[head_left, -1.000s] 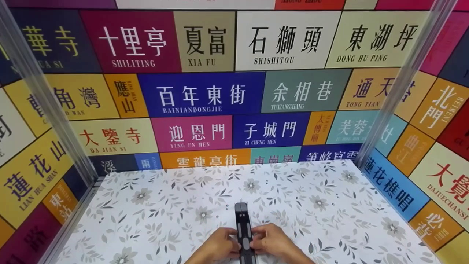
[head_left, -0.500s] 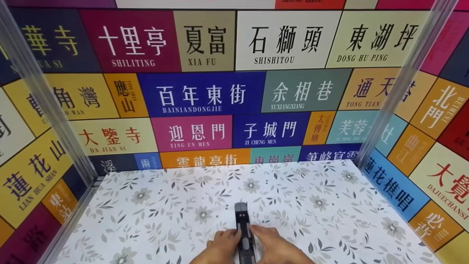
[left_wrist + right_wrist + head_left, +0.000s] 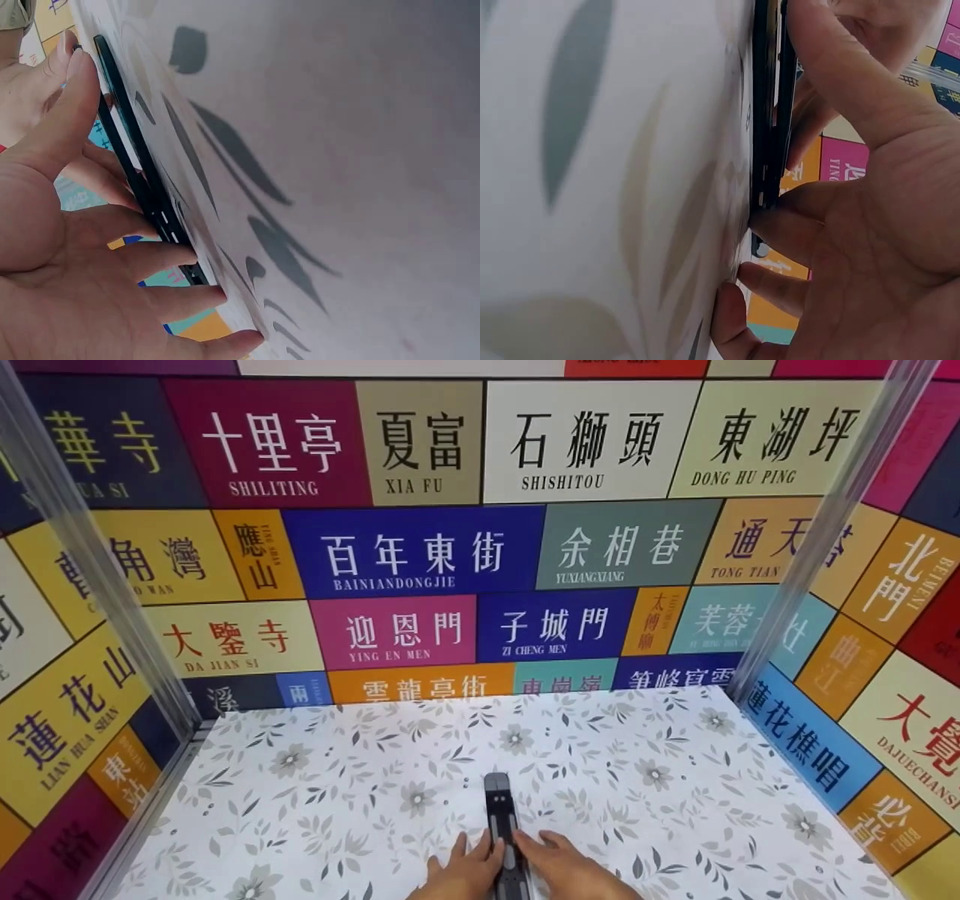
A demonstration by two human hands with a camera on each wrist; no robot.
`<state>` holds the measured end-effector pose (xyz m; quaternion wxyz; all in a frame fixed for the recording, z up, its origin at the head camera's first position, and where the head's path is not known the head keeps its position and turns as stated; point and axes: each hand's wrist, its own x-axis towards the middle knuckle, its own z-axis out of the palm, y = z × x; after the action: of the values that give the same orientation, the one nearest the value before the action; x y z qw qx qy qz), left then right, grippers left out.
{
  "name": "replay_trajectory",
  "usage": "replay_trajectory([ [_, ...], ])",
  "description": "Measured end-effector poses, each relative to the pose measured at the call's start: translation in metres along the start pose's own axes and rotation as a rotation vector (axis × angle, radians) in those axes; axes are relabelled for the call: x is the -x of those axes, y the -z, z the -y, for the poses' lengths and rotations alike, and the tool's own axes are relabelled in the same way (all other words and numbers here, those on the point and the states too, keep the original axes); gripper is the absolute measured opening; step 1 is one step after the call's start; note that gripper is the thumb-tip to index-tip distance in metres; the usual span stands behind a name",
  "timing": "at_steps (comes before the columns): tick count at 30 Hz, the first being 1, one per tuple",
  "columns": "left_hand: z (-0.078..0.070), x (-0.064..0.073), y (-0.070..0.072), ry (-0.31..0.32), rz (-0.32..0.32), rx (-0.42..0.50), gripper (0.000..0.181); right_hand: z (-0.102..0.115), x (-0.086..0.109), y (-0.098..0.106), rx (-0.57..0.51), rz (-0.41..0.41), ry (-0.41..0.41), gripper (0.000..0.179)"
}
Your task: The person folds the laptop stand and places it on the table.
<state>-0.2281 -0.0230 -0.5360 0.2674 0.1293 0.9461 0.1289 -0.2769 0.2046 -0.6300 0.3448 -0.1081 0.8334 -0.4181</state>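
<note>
A long black stapler (image 3: 500, 808) with a grey far end lies lengthwise on the patterned tabletop, pointing away from me. My left hand (image 3: 465, 871) rests along its left side, fingers spread and nearly straight. From the right, my right hand (image 3: 566, 868) touches the opposite side with relaxed fingers. The left wrist view shows the stapler (image 3: 139, 150) as two thin bars with a gap between them, some left fingertips reaching the table beyond it. In the right wrist view, fingers lie against the stapler (image 3: 769, 112) and the cloth. The near end is cut off in the head view.
A white table cover (image 3: 337, 795) with grey flowers and leaves spreads all around. Colourful signboard panels (image 3: 412, 551) wall in the back and sides. Metal corner posts stand at left (image 3: 124, 562) and right (image 3: 817, 532).
Both hands have gone from pinching the stapler's sides to resting beside it with looser, more spread fingers. The stapler has barely shifted.
</note>
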Motion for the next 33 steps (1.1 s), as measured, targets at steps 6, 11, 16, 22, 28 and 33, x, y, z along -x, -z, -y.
replay_trajectory([
  [6, -0.005, -0.014, -0.004, 0.011, 0.009, 0.014, 0.090, 0.009, 0.022, 0.007, 0.360, -0.092, 0.200, 0.111],
  [11, -0.006, -0.029, -0.013, 0.037, 0.034, 0.049, 0.092, -0.011, 0.011, 0.016, 0.275, -0.033, 0.165, 0.108],
  [16, -0.004, -0.043, -0.020, 0.061, 0.025, 0.025, 0.093, 0.005, 0.021, 0.016, 0.278, -0.030, 0.119, 0.111],
  [22, -0.002, -0.044, -0.030, 0.049, 0.018, 0.043, 0.088, 0.045, 0.054, 0.010, 0.296, -0.007, 0.078, 0.107],
  [28, -0.007, -0.026, -0.017, 0.020, -0.003, 0.063, 0.087, 0.051, 0.064, 0.014, 0.196, 0.032, 0.095, 0.102],
  [33, -0.009, -0.017, -0.009, 0.008, 0.006, 0.054, 0.089, 0.033, 0.052, 0.012, 0.175, 0.026, 0.141, 0.100],
])
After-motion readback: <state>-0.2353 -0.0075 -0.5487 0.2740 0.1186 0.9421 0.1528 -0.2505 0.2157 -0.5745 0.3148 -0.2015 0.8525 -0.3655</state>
